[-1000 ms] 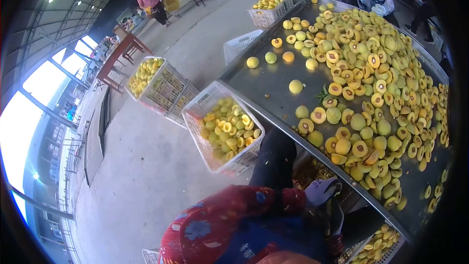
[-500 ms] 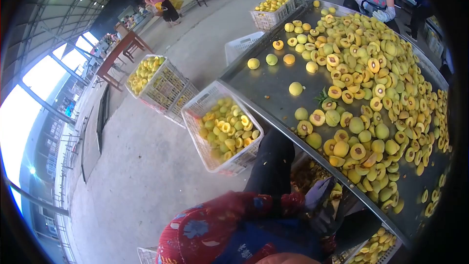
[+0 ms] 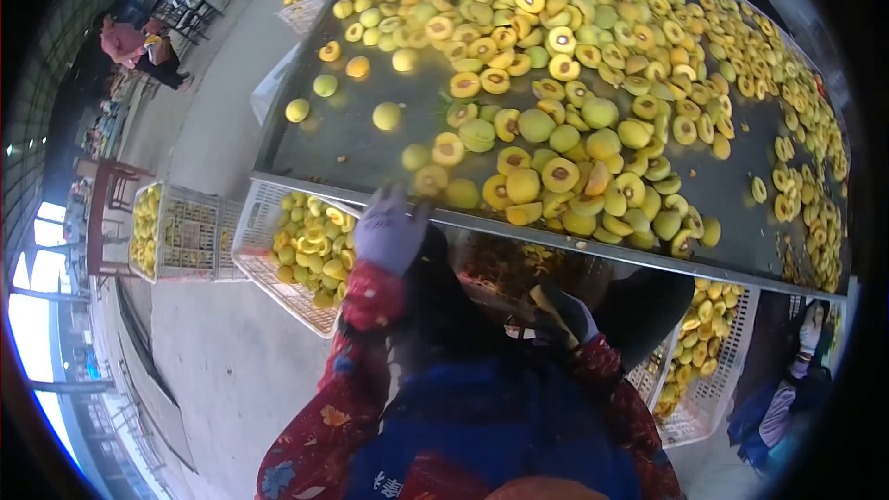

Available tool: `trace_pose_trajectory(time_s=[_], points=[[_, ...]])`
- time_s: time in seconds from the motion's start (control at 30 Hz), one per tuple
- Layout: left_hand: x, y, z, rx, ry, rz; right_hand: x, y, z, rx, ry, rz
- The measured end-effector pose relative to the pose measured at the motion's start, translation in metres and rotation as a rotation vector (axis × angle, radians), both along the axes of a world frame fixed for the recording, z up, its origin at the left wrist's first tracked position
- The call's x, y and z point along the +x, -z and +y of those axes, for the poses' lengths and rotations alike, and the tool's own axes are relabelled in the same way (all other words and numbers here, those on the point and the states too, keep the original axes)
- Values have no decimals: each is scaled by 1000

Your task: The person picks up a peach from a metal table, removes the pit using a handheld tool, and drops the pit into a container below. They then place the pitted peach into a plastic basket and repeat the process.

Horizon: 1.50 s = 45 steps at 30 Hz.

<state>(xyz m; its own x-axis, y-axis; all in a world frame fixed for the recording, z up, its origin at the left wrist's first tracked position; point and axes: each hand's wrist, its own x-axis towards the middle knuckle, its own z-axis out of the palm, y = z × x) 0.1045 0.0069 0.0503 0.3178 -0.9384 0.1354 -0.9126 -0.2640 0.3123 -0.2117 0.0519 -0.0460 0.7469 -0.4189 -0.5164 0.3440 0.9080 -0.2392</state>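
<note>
At the table edge: left hand (image 3: 391,231), gloved, fingers spread, touching a yellow halved peach (image 3: 430,180) just beyond.
Right hand (image 3: 567,313): low, farther back; grip unclear.

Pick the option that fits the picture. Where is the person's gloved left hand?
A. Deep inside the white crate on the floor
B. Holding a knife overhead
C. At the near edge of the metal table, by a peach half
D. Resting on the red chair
C: the left hand reaches up to the near rim of the metal table, beside a peach half.

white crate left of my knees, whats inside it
The white crate holds yellow halved fruit. The left hand and sleeve cover its right corner, so that part is hidden.
</note>
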Motion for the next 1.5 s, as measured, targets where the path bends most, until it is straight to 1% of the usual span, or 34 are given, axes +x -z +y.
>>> trace_pose_trajectory(time_s=[0.03, 0.07, 0.1, 0.13, 0.17, 0.2, 0.23, 0.27, 0.33, 0.37, 0.43, 0.47, 0.5, 0.53, 0.57, 0.6, 0.67, 0.7, 0.8, 0.83, 0.9, 0.97, 1.03, 1.13, 1.2, 1.23, 1.27, 1.3, 1.33, 1.37, 1.4, 1.43, 1.47, 1.5], points=[[-15, 0, -20, 89, 50, 36, 3, -2, -1, -66, -29, 161], [-31, 2, -41, 180, 103, 70, 9, -13, -1, -216, -34, 273], [-48, 7, -63, 285, 144, -3, 13, -30, 0, -361, -43, 388], [-58, 15, -78, 389, 182, -79, 10, -33, 3, -433, -52, 434], [-59, 28, -85, 409, 251, -61, 8, -36, 6, -504, -61, 484], [-58, 47, -91, 427, 318, -44, 3, -28, 9, -505, -65, 462], [-61, 50, -95, 442, 383, -30, 1, -29, 7, -465, -47, 451], [-59, 53, -96, 419, 374, 18, 0, -34, 5, -425, -27, 440], [-53, 52, -87, 385, 349, 114, 1, -47, -1, -243, 50, 436], [-53, 40, -77, 264, 302, 228, 2, -47, -2, -484, 66, 580], [-45, 50, -66, 84, 331, 930, 5, -46, -4, -967, 94, 863], [-43, 54, -57, -13, 326, 1282, 7, -47, -5, -1144, 25, 940], [-45, 57, -45, 12, 333, 1284, 8, -50, -6, -1321, -48, 1012], [-50, 50, -34, 37, 342, 1288, 11, -64, -9, -1690, -14, 1111], [-55, 44, -25, 93, 323, 1369, 15, -77, -12, -2047, 90, 1269], [-60, 38, -16, 148, 297, 1447, 22, -85, -14, -2054, 96, 1263], [-70, 24, -4, 334, 171, 1750, 31, -93, -17, -2067, 107, 1254], [-75, 15, 0, 447, 150, 1722, 32, -94, -16, -1980, 7, 1199], [-96, 22, 11, 285, 3, 1905, 39, -87, -15, -1887, -144, 1220], [-83, 18, 9, 492, 97, 1852, 42, -81, -12, -1991, -51, 1265], [-91, 40, 16, 318, -73, 1825, 40, -83, -9, -1989, -66, 1260], [-102, 48, 22, 160, -109, 1706, 43, -85, -7, -1974, -119, 1277], [-109, 49, 27, 30, -19, 1503, 46, -81, -4, -1938, -211, 1316], [-120, 51, 27, -74, -5, 1216, 44, -81, -3, -2055, -255, 1295], [-119, 63, 24, -18, 73, 1032, 40, -71, -1, -1873, -104, 1180], [-118, 66, 24, 12, 109, 938, 37, -63, 1, -1706, -131, 1092], [-123, 53, 23, -14, 154, 854, 34, -56, 3, -1535, -142, 1019], [-130, 34, 24, -45, 190, 764, 28, -46, 3, -1299, -244, 904], [-132, 21, 23, -83, 220, 660, 29, -38, 4, -1300, -241, 941], [-130, 35, 24, -267, 320, 568, 29, -29, 6, -1301, -239, 979], [-132, 34, 26, -126, 243, 683, 30, -21, 9, -1301, -237, 1017], [-133, 48, 26, -39, 162, 871, 29, -22, 8, -1191, -201, 949], [-134, 56, 27, -23, 146, 900, 28, -23, 7, -1081, -161, 885], [-134, 49, 26, -137, 213, 710, 24, -16, 3, -903, -79, 672]])
